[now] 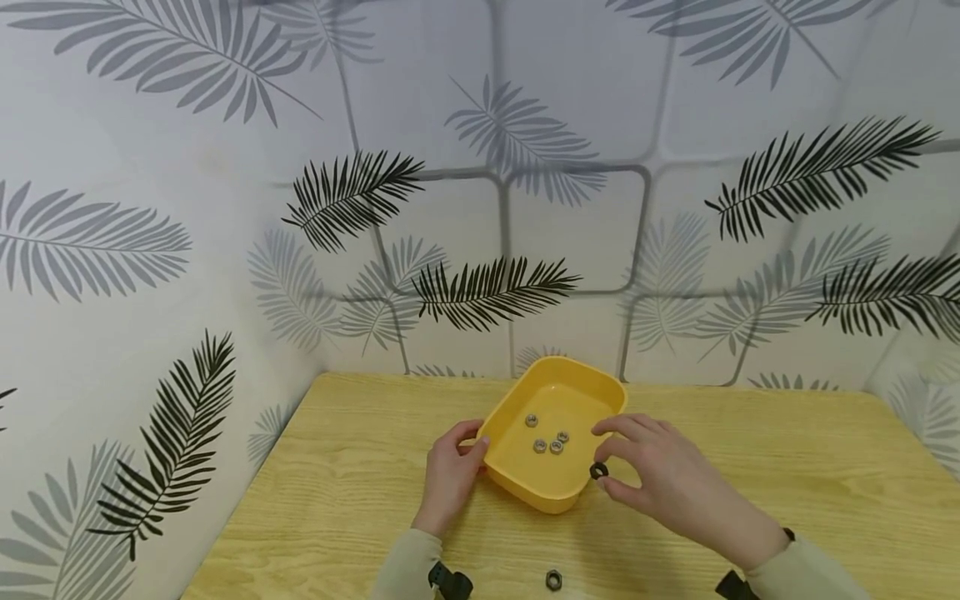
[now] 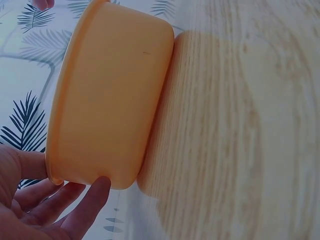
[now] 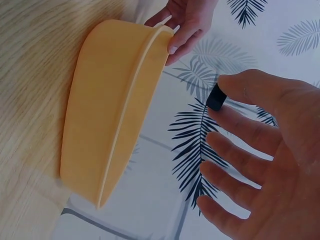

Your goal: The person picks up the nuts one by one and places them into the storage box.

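Note:
A yellow plastic basin (image 1: 517,479) stands on the wooden table, with several silver nuts (image 1: 557,447) lying on its floor. My left hand (image 1: 448,475) grips the basin's left rim, thumb over the edge; in the left wrist view its fingers (image 2: 92,207) lie against the outer wall. Between thumb and index finger, my right hand (image 1: 660,477) pinches a black nut (image 1: 598,471) just above the basin's right rim. The right wrist view shows this black nut (image 3: 216,97) edge-on, the other fingers spread apart. Another dark nut (image 1: 553,580) lies on the table in front of the basin.
The wooden table (image 1: 337,467) ends at a wall (image 1: 442,342) covered in leaf-patterned paper, close behind the basin. A second wall rises along the table's left side. Dark straps (image 1: 450,581) sit on both wrists.

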`<state>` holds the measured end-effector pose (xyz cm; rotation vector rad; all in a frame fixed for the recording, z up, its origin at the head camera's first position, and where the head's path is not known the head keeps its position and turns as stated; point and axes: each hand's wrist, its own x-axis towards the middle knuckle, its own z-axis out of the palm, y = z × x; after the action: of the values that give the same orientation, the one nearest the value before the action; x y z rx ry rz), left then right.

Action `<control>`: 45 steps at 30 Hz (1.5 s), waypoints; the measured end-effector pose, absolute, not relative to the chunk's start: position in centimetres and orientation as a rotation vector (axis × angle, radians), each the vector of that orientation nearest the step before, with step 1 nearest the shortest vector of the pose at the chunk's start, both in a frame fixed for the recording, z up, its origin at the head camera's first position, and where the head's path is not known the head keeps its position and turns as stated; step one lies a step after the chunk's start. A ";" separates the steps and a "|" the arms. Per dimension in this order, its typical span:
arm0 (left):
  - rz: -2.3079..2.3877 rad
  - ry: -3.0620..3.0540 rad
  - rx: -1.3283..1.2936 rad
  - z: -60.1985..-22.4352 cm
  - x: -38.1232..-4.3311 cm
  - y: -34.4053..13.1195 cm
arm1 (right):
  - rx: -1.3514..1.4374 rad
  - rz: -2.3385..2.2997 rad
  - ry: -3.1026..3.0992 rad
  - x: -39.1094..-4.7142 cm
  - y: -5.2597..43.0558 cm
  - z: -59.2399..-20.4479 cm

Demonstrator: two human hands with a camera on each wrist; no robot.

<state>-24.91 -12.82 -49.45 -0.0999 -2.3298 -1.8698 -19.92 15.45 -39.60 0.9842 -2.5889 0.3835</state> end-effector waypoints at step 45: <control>-1.864 -2.338 -0.081 -49.3 -24.9 -12.8 | 0.854 0.341 -2.557 -23.6 15.5 -39.5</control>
<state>-24.91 -12.77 -49.29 -0.0814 -2.3379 -1.8635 -23.57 15.52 -39.55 0.8539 -2.5565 0.3414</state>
